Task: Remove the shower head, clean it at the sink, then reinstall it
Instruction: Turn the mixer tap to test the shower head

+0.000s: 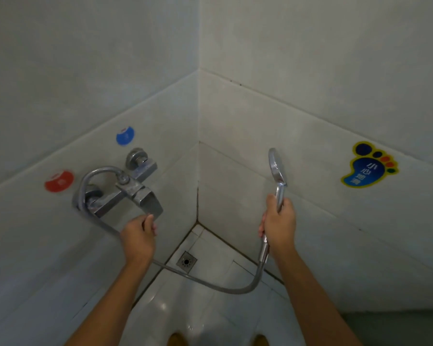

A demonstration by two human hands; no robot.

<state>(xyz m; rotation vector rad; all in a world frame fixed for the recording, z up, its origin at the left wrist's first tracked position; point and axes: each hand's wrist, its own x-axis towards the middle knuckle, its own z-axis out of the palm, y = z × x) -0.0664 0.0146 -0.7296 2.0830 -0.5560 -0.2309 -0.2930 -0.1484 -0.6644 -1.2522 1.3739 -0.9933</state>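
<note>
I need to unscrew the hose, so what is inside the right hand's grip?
The right hand grips the chrome shower head's handle. The round head sticks out above, the ribbed metal hose hangs below. The handle's middle is covered by the fingers.

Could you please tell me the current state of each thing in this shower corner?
Shower head: held upright in right hand, hose attached.
Hose: slack, looping down from mixer.
Mixer lever: left hand fingertips touching it.
Floor drain: uncovered.
</note>
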